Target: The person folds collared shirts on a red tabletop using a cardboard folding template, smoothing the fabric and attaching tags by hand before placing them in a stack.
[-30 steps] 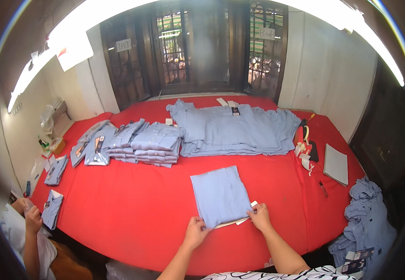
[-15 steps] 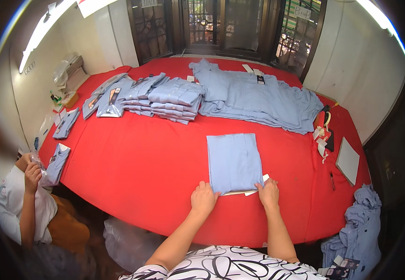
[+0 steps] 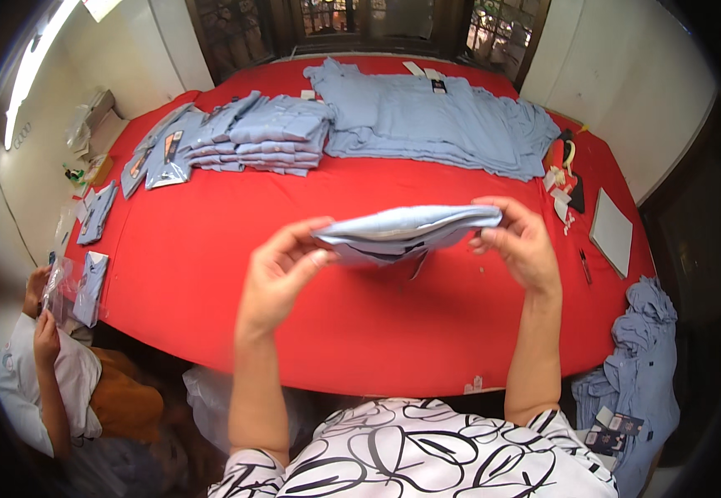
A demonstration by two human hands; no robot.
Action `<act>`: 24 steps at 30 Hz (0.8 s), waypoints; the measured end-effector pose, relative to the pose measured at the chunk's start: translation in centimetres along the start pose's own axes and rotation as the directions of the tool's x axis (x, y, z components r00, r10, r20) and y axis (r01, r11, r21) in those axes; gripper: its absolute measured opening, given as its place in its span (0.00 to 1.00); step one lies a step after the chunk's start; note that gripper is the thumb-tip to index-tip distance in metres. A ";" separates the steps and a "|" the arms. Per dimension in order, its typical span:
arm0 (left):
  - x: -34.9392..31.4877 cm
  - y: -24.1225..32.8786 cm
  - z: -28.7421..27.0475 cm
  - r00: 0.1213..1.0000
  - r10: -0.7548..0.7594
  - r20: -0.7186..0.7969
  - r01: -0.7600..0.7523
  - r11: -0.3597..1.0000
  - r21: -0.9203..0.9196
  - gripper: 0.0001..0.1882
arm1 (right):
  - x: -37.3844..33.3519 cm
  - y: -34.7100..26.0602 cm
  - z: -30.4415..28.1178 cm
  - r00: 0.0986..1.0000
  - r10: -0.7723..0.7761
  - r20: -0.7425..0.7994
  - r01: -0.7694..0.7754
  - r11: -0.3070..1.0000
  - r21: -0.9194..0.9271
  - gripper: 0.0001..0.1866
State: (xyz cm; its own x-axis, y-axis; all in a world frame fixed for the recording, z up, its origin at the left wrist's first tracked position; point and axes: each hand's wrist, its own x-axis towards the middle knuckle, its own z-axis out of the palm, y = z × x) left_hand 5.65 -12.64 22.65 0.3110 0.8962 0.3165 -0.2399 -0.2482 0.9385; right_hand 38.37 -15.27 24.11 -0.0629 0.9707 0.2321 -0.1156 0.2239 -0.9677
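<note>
Head-worn (fisheye); looks down across table

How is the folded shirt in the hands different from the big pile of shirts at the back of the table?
The folded shirt is up in the air between the left hand and right hand, while the big pile lies on the red table. The folded shirt is small and compact; the big pile is spread wide. The folded shirt is tilted, edge showing; the big pile lies flat. Both are light blue cloth.
</note>
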 end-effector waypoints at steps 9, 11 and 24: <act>4.3 -10.5 -4.9 0.986 -0.070 -0.150 0.160 0.628 0.762 0.12 | 4.5 11.8 -1.8 0.927 0.372 -0.059 -0.375 0.900 -0.224 0.09; 4.7 -15.7 -6.2 0.946 -0.234 -0.226 0.324 0.737 0.593 0.11 | 5.0 16.5 -1.3 0.926 0.345 -0.154 -0.371 0.904 -0.211 0.09; 6.0 -21.3 -6.5 0.898 -0.364 -0.245 0.439 0.718 0.541 0.09 | 5.8 21.2 -1.6 0.870 0.382 -0.310 -0.473 0.824 -0.313 0.06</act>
State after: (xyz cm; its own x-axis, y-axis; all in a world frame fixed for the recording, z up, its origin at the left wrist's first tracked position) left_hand 6.63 0.44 3.71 0.1413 0.9857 -0.0915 0.4618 0.0161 0.8869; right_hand 37.17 -4.77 4.73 0.2082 0.9577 -0.1985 0.2445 -0.2475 -0.9375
